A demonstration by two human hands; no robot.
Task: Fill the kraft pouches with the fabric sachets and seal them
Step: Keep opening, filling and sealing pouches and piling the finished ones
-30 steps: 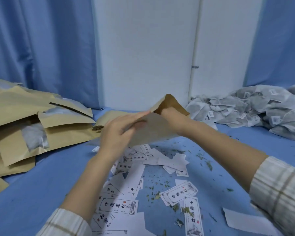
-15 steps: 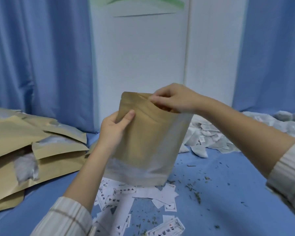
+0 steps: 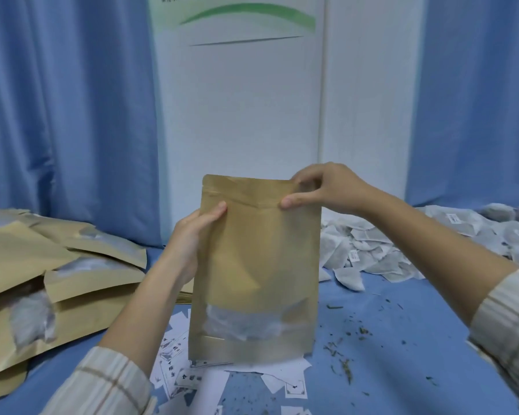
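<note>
You have one kraft pouch (image 3: 256, 265) standing upright in front of you, its bottom edge down among the paper labels (image 3: 180, 375) scattered on the blue table (image 3: 402, 369). Its clear window low on the front shows pale material inside. Your left hand (image 3: 192, 241) grips the pouch's left edge just below the seal strip, thumb on the front face and the rest of the fingers behind. Your right hand (image 3: 327, 190) pinches the top right corner, thumb pressed on the front by the crease, fingers curled over the rim.

To your left lies a heap of other pouches (image 3: 57, 280), flat and overlapping, some with grey filling visible through their windows. To your right, behind your forearm, sits a pile of white fabric sachets (image 3: 372, 250). Dry green crumbs (image 3: 345, 354) are strewn on the table near the pouch's right side. Blue curtains (image 3: 66, 115) hang either side of a white panel (image 3: 240, 115) behind.
</note>
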